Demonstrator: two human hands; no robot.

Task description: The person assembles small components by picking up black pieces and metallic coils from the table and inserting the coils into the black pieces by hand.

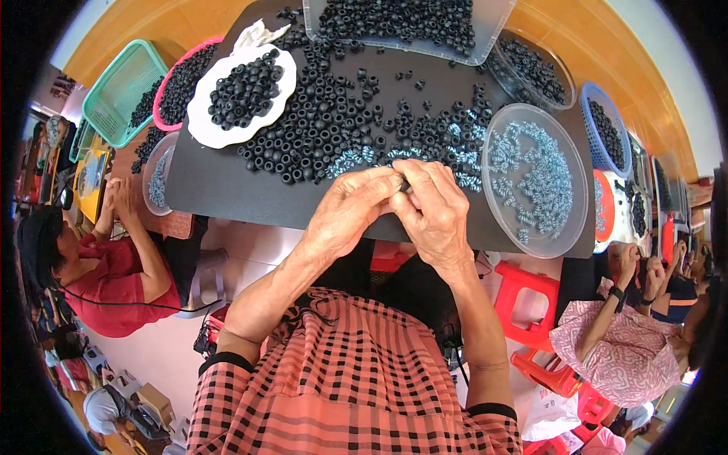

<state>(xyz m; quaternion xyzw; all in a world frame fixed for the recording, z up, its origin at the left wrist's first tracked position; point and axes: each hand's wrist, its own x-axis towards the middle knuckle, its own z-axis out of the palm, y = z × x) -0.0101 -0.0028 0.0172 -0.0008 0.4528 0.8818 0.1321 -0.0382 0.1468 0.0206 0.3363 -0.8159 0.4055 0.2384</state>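
Note:
Just over the near edge of the dark table [227,189], my left hand [353,201] and my right hand [434,208] meet fingertip to fingertip. Between them they pinch a small black bead-like piece [404,184], mostly covered by the fingers. Beyond my hands spreads a loose pile of black, round pieces with holes [311,114]. Small light-blue ribbed pieces [350,161] lie in short rows along the pile's near side. More blue pieces [538,182] fill a clear round dish [567,231] to the right of my right hand.
A white scalloped plate [206,136] heaped with black pieces stands at the far left. At the back are a clear bin [489,34] and a clear bowl [565,98]. Co-workers sit at left [114,280] and right [618,349]; a red stool [527,303] stands right of me.

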